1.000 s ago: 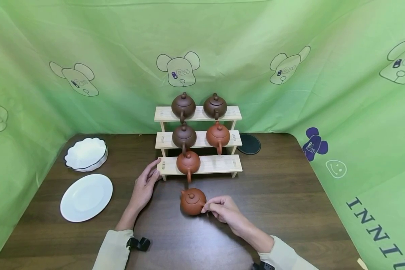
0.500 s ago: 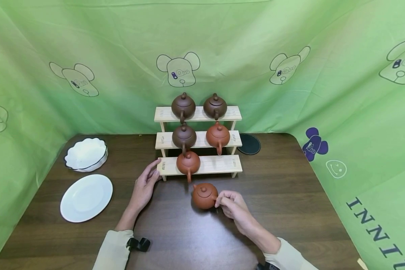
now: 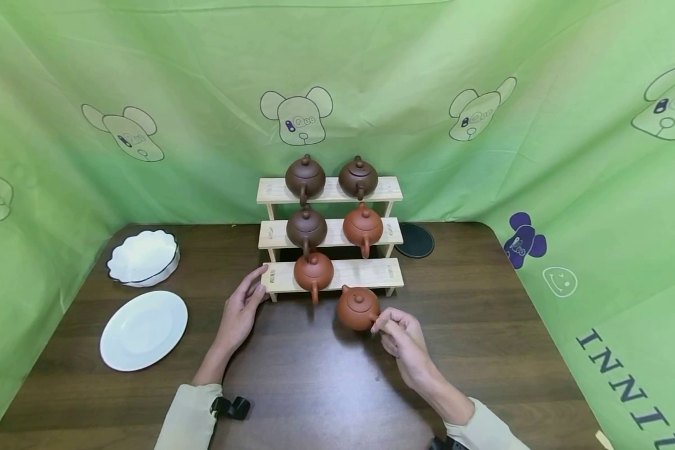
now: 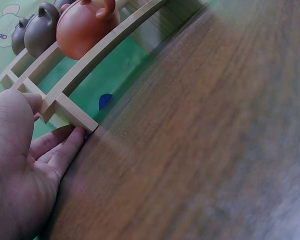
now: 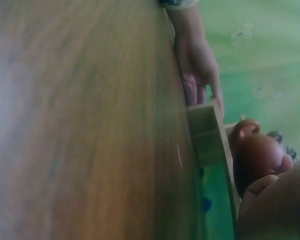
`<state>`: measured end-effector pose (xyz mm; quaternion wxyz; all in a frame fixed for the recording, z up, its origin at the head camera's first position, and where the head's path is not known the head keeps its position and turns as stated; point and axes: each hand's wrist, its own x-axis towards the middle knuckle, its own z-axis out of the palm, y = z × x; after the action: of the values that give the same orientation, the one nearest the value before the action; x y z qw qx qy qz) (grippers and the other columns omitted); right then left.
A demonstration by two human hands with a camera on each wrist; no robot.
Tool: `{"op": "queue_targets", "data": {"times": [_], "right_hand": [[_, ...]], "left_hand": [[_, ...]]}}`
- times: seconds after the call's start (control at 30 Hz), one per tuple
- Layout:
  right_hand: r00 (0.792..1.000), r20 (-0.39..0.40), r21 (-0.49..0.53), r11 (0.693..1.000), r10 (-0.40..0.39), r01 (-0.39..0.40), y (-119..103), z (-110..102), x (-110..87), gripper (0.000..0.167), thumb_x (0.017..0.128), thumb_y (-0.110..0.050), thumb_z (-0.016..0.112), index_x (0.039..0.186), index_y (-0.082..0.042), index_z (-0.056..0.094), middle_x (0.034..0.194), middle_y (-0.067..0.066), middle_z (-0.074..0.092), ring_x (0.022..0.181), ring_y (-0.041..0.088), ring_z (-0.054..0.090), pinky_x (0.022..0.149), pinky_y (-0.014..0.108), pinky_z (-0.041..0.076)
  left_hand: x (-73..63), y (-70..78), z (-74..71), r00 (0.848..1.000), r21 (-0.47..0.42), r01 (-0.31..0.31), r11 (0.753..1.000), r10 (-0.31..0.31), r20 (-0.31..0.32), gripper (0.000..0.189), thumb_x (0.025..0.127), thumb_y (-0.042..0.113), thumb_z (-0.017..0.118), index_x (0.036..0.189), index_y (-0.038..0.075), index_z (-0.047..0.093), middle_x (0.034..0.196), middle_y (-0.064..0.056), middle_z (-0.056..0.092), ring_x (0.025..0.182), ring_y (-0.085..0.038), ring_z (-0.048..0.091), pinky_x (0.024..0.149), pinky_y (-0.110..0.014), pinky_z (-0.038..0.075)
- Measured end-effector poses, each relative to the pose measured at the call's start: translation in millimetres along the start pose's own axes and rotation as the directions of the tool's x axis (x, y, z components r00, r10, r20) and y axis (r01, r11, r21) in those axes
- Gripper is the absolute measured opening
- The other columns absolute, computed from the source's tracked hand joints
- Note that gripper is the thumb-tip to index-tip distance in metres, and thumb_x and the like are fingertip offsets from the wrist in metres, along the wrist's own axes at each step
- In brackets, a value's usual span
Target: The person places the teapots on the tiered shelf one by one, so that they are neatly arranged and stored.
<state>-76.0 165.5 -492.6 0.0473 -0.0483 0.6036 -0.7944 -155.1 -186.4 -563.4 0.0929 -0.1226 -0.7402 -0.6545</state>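
Note:
My right hand (image 3: 405,344) pinches the handle of a reddish-brown clay teapot (image 3: 357,309), held above the table just in front of the rack's bottom tier. In the right wrist view my hand (image 5: 277,200) hides part of the area around a teapot (image 5: 260,155). My left hand (image 3: 240,312) touches the left end of the wooden three-tier rack (image 3: 365,273) with fairly straight fingers, at the plank and leg in the left wrist view. Another reddish teapot (image 3: 314,272) sits left on the bottom tier.
The middle tier carries a dark brown teapot (image 3: 307,227) and a reddish one (image 3: 363,225). Two dark teapots (image 3: 305,177) stand on top. A scalloped white bowl (image 3: 144,257) and a white plate (image 3: 144,331) lie left; a black round mat (image 3: 417,241) lies behind right.
My right hand has carried the teapot rightward and away from me, up toward the rack's bottom tier, its spout turning more toward the rack. My left hand has stayed at the rack's end.

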Motion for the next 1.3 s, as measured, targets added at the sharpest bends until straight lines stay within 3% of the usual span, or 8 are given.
{"op": "queue_targets", "data": {"times": [0.27,0.37,0.5,0.6,0.67,0.77,1.1,1.3], "right_hand": [[0.994,-0.100,0.014,0.998,-0.053,0.054,-0.1,3.9,1.0,0.031,0.100,0.008,0.054,0.082,-0.011,0.070,0.056,-0.010,0.048,0.049,0.017,0.015,0.049,0.041,0.004],[0.988,-0.132,0.021,0.996,-0.082,0.086,0.8,4.3,2.7,0.033,0.100,0.008,0.054,0.082,-0.012,0.071,0.055,-0.010,0.046,0.049,0.020,0.013,0.050,0.042,0.003],[0.977,-0.188,0.033,0.994,-0.100,0.108,3.0,4.5,7.0,0.035,0.100,0.009,0.052,0.083,-0.013,0.073,0.056,-0.009,0.047,0.048,0.012,0.017,0.050,0.040,0.003],[0.969,-0.224,0.043,0.993,-0.100,0.112,4.5,4.7,10.5,0.034,0.101,0.009,0.052,0.085,-0.012,0.073,0.057,-0.009,0.043,0.050,0.012,0.018,0.051,0.037,0.004],[0.965,-0.242,0.048,0.992,-0.104,0.119,5.1,4.8,12.6,0.033,0.103,0.008,0.053,0.086,-0.012,0.073,0.058,-0.009,0.042,0.051,0.013,0.017,0.050,0.036,0.004],[0.959,-0.261,0.051,0.991,-0.108,0.125,5.5,5.2,15.7,0.031,0.104,0.007,0.056,0.088,-0.012,0.073,0.058,-0.009,0.040,0.052,0.015,0.014,0.050,0.035,0.003],[0.960,-0.272,0.054,0.995,-0.070,0.088,8.5,7.1,27.1,0.024,0.108,0.001,0.059,0.092,-0.011,0.073,0.056,-0.011,0.038,0.048,0.006,0.019,0.049,0.032,0.004],[0.960,-0.276,0.060,0.996,-0.044,0.063,8.9,10.8,33.7,0.021,0.109,0.000,0.059,0.095,-0.009,0.073,0.056,-0.011,0.039,0.047,0.002,0.022,0.047,0.028,0.006]], "left_hand": [[-0.6,3.7,1.6,1.000,-0.009,0.000,1.000,0.000,-0.003,0.043,0.117,0.020,0.059,0.160,0.012,0.060,0.151,-0.025,0.066,0.127,-0.009,0.070,0.100,-0.018,0.059],[-0.4,12.1,2.7,0.998,0.011,0.056,0.998,-0.056,0.001,0.044,0.118,0.017,0.057,0.162,0.011,0.058,0.155,-0.025,0.063,0.128,-0.003,0.068,0.103,-0.018,0.058],[1.3,3.2,-0.2,0.994,0.014,0.110,0.994,-0.110,0.010,0.045,0.119,0.024,0.057,0.163,0.018,0.058,0.158,-0.020,0.062,0.132,-0.004,0.067,0.106,-0.022,0.058],[1.3,-0.8,-0.8,0.997,0.000,0.074,0.997,-0.074,0.011,0.045,0.118,0.026,0.058,0.162,0.018,0.059,0.158,-0.021,0.062,0.133,-0.008,0.067,0.105,-0.022,0.059],[0.0,11.8,2.7,0.999,0.003,0.049,0.999,-0.049,0.005,0.044,0.118,0.023,0.057,0.161,0.012,0.059,0.158,-0.025,0.060,0.133,-0.008,0.066,0.103,-0.019,0.059],[-0.5,14.9,3.9,0.999,-0.003,0.035,0.999,-0.035,0.003,0.044,0.118,0.020,0.057,0.161,0.010,0.059,0.159,-0.025,0.059,0.133,-0.009,0.066,0.103,-0.019,0.058],[2.4,-9.7,-0.7,1.000,-0.018,0.010,1.000,-0.010,-0.003,0.043,0.117,0.021,0.060,0.160,0.016,0.062,0.158,-0.016,0.063,0.133,-0.012,0.069,0.102,-0.021,0.060],[1.4,-8.0,-1.8,1.000,-0.013,0.008,1.000,-0.008,0.002,0.044,0.118,0.024,0.060,0.161,0.017,0.061,0.157,-0.017,0.064,0.132,-0.012,0.069,0.101,-0.021,0.060]]}}
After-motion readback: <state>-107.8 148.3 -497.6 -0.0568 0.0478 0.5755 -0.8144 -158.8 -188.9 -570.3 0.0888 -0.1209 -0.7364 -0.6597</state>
